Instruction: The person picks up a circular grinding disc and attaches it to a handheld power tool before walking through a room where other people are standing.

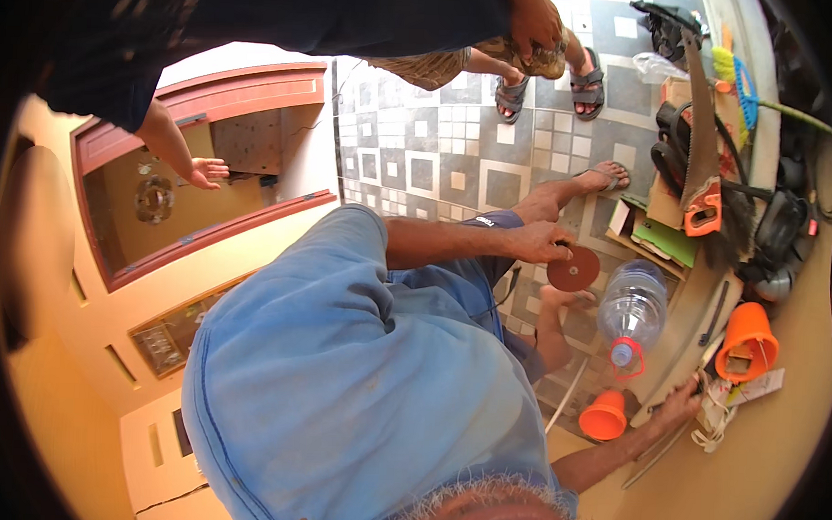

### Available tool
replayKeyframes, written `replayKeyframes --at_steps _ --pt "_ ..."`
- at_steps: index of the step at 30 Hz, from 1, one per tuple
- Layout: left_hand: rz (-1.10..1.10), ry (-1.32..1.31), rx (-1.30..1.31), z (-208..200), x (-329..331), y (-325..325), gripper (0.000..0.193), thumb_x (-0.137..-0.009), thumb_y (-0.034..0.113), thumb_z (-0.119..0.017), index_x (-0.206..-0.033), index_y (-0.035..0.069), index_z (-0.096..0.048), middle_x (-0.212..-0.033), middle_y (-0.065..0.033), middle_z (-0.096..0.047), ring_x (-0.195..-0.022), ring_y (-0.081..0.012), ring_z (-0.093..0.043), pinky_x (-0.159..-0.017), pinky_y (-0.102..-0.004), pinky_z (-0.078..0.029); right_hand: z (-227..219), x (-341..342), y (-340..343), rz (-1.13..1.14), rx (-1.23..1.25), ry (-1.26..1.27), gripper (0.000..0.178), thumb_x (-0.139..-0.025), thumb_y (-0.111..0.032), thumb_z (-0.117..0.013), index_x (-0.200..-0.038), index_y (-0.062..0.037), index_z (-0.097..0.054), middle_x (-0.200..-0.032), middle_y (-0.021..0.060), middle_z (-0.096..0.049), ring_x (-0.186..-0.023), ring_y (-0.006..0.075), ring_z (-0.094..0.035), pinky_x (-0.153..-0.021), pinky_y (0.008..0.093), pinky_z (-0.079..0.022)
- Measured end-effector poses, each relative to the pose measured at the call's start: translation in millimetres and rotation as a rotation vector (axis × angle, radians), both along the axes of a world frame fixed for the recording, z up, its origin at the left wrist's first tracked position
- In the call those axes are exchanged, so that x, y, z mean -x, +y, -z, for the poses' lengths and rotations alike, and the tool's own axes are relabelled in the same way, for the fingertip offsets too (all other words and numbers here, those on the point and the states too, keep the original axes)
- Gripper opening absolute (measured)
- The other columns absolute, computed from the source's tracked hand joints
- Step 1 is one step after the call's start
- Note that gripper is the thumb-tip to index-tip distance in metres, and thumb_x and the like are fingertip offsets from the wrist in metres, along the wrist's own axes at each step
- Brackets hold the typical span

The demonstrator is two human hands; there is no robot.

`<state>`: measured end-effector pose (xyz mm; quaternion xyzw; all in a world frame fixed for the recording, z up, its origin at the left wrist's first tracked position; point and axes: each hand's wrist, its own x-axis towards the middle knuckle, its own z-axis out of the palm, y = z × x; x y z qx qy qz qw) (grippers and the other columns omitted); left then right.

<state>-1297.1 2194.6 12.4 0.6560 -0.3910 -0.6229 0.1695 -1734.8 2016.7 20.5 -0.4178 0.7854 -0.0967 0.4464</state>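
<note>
In my left hand [543, 243] is a thin, round, brownish-red abrasive disc [573, 269], its rim pinched between my fingers, its face with the small centre hole in view. My right hand [672, 405] reaches out at the lower right. Its fingers close round a small dark thing by the end of a long pale strip, too hidden to name. Between my hands a large clear plastic bottle [636, 300] lies with its blue cap and red handle toward me. An orange cup [603, 415] rests near my right forearm.
Past my right hand stands an orange bucket [749, 338] with things in it, beside a white cord [714, 428]. A handsaw [702, 142], a blue-yellow brush [745, 84] and an open box [655, 233] fill the right side. Another person in sandals [587, 84] stands opposite on tiles.
</note>
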Motion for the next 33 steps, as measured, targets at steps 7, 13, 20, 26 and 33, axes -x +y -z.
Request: replayKeyframes --at_steps 7,13,20,26,33 --pt "-0.149 -0.033 0.538 -83.8 -32.0 38.5 0.052 -0.078 0.004 -0.058 -0.129 0.003 -0.049 -0.133 -0.0146 -0.047 -0.111 -0.0238 -0.049 -0.093 -0.0361 -0.039 -88.1 -135.7 51.1 -0.389 0.199 -0.483 0.025 -0.097 -0.026 -0.054 -0.104 -0.0032 -0.062 -0.064 -0.0011 -0.046 -0.052 0.0071 -0.042 -0.048 0.0225 -0.037" --pt "-0.357 -0.297 0.773 -104.8 -16.5 170.4 0.050 -0.075 0.007 -0.060 -0.125 0.003 -0.056 -0.150 -0.0159 -0.034 -0.146 -0.0304 -0.014 -0.116 -0.0387 -0.018 -71.2 -128.3 154.3 -1.061 0.348 -0.204 0.034 -0.094 -0.026 -0.056 -0.106 0.0045 -0.063 -0.093 0.0225 -0.065 -0.085 0.0346 -0.062 -0.080 0.0399 -0.048" --pt "-0.576 -0.110 0.230 -142.7 -36.8 262.8 0.029 -0.083 0.030 -0.059 -0.098 0.006 -0.065 -0.087 -0.0181 -0.066 -0.091 -0.0295 -0.062 -0.083 -0.0383 -0.045 -92.2 -126.8 238.1 -1.197 0.011 -0.164 0.027 -0.089 -0.023 -0.060 -0.086 0.0037 -0.062 -0.075 0.0190 -0.061 -0.071 0.0332 -0.058 -0.068 0.0430 -0.045" --pt "-0.641 -0.237 0.343 -136.7 -121.1 323.4 0.026 -0.084 0.026 -0.056 -0.094 0.002 -0.062 -0.077 -0.0129 -0.061 -0.075 -0.0238 -0.058 -0.074 -0.0366 -0.045 -136.4 -262.7 250.0 -1.556 0.004 -0.086 0.023 -0.087 -0.020 -0.058 -0.085 0.0029 -0.061 -0.070 0.0187 -0.060 -0.067 0.0364 -0.057 -0.064 0.0443 -0.045" --pt "-1.134 0.315 0.343 -174.3 -216.2 394.6 0.019 -0.085 0.019 -0.058 -0.094 0.004 -0.066 -0.085 -0.0009 -0.065 -0.079 -0.0104 -0.059 -0.071 -0.0292 -0.047 -187.3 -450.6 298.6 -1.598 0.247 -0.262 0.028 -0.089 -0.025 -0.056 -0.093 0.0028 -0.061 -0.079 0.0216 -0.062 -0.073 0.0364 -0.059 -0.069 0.0432 -0.046"
